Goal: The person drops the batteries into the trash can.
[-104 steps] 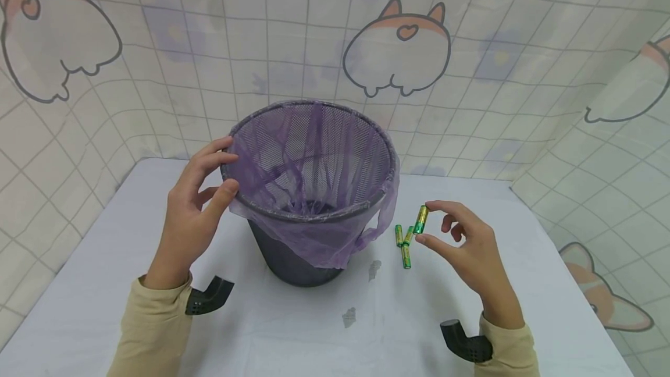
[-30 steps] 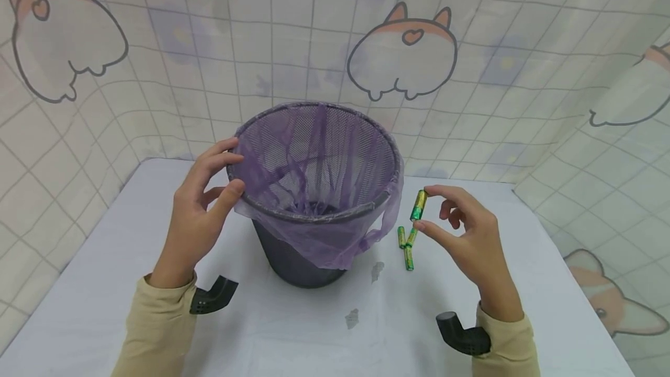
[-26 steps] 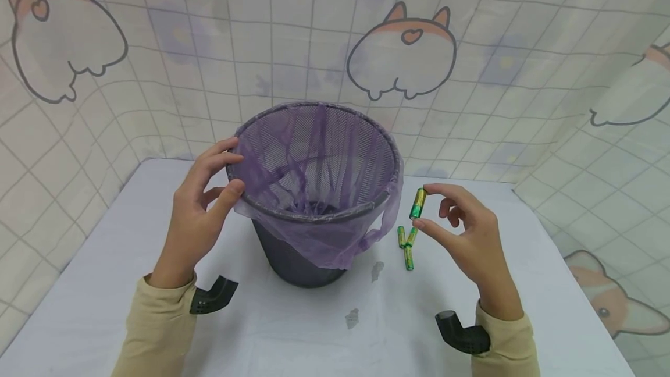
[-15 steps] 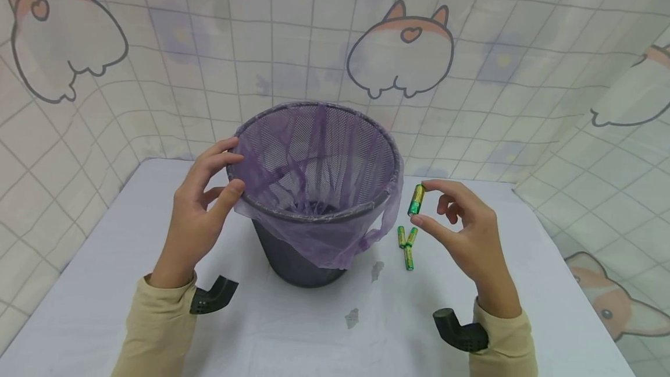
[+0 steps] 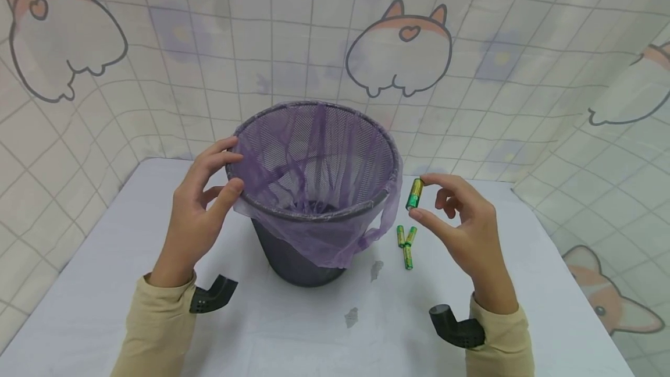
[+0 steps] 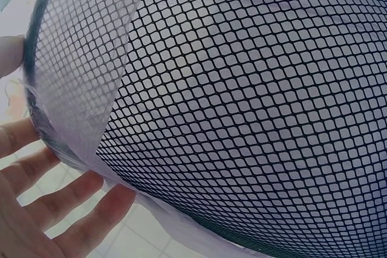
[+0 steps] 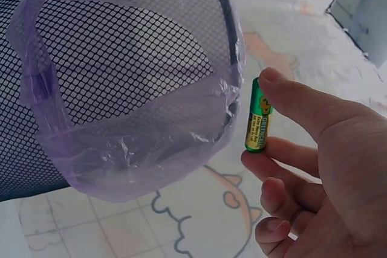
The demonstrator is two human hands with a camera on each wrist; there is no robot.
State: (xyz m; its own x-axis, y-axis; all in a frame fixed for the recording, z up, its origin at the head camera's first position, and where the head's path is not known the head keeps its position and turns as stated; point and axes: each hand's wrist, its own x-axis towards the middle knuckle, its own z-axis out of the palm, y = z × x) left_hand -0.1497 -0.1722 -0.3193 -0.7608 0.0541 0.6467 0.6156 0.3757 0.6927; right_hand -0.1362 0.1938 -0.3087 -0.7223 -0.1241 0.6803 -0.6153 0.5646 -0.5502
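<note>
Plainly, the GP battery (image 5: 414, 194) is off the worktop (image 5: 293, 330), just beside the right rim of the mesh wastebasket (image 5: 282, 263) and outside it, its long axis steep, the upper end leaning away from the opening. The right hand (image 5: 471, 237), the nearer one, pinches it by its two ends between thumb and one finger (the others bend loosely, holding nothing). Opposite, the left hand (image 5: 196, 208) holds the rim over the purple liner (image 5: 319, 243), thumb and fingers spread well apart.

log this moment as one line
left hand: touches bin rim | right hand: pinches green battery | three batteries: on table
</note>
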